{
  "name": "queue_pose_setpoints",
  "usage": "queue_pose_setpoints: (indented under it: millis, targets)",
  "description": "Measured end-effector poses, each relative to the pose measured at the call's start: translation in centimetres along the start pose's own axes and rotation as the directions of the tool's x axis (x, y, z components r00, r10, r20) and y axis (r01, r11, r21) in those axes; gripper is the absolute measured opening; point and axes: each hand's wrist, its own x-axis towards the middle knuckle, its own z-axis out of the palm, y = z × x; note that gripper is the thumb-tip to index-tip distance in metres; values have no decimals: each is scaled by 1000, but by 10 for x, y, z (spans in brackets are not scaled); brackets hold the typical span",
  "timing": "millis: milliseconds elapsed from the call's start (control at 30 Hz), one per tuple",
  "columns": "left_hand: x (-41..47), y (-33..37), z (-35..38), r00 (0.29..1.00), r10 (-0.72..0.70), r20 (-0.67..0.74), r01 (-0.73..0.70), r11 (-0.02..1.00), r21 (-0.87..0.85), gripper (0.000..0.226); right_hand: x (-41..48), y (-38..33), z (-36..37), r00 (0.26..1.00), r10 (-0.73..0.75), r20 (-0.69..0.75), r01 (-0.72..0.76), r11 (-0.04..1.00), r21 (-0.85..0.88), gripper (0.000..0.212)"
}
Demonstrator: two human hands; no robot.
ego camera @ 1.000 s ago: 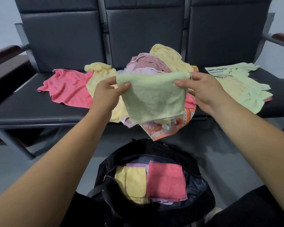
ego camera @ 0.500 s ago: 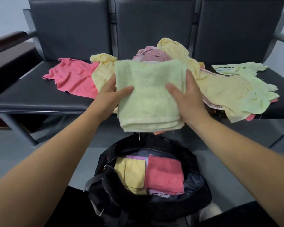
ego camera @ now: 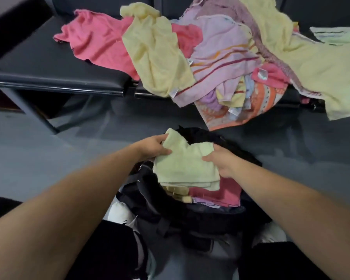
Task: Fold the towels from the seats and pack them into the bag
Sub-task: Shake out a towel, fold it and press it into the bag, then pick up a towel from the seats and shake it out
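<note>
**Folded towel at the mouth of the bag**

Pale green folded towel (ego camera: 185, 168) held over the open black bag (ego camera: 190, 217), which sits on the floor in front of the bench (ego camera: 49, 63). Left hand (ego camera: 152, 148) grips the towel's far left corner. Right hand (ego camera: 220, 161) grips its right edge, thumb on top. In the bag beneath it: a folded pink towel (ego camera: 216, 194) with a yellow towel (ego camera: 178, 190) beside it. Loose towels (ego camera: 220, 57) heaped on the bench, some hanging over its front edge.

Dim even indoor light, soft motion blur throughout, wide-angle bending at edges
</note>
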Motion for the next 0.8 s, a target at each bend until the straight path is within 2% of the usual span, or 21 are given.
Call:
queue_pose_setpoints:
  millis: [100, 300, 400, 500, 567, 667, 733, 800]
  targets:
    - [37, -29, 19, 997, -72, 35, 73, 997, -31, 60, 37, 16, -4, 997, 39, -74, -47, 993, -107, 88]
    - [106, -87, 33, 979, -144, 141, 163, 978, -133, 59, 71, 36, -1, 981, 72, -181, -119, 958, -263, 78]
    - [121, -106, 22, 978, -192, 77, 197, 978, -68, 61, 95, 48, 18, 979, 96, -182, -139, 962, -236, 80]
    - [123, -124, 10, 970, -221, -99, 231, 968, 96, 63, 116, 63, 45, 975, 46, -220, -89, 978, -188, 77]
    - [117, -141, 4, 954, -228, -196, 251, 962, 103, 64, 122, 72, 62, 964, 33, -262, -71, 988, -138, 71]
    - [106, -158, 3, 968, -222, -120, 227, 974, 29, 83, 114, 86, 81, 951, 63, -304, -132, 968, -212, 77]
    - [101, -160, 5, 978, -187, -88, 197, 973, 118, 91, 104, 96, 86, 956, 66, -286, -160, 933, -321, 86]
    - [99, -154, 6, 982, -153, -107, 169, 971, 167, 90, 97, 103, 87, 953, 37, -302, -147, 925, -351, 85]
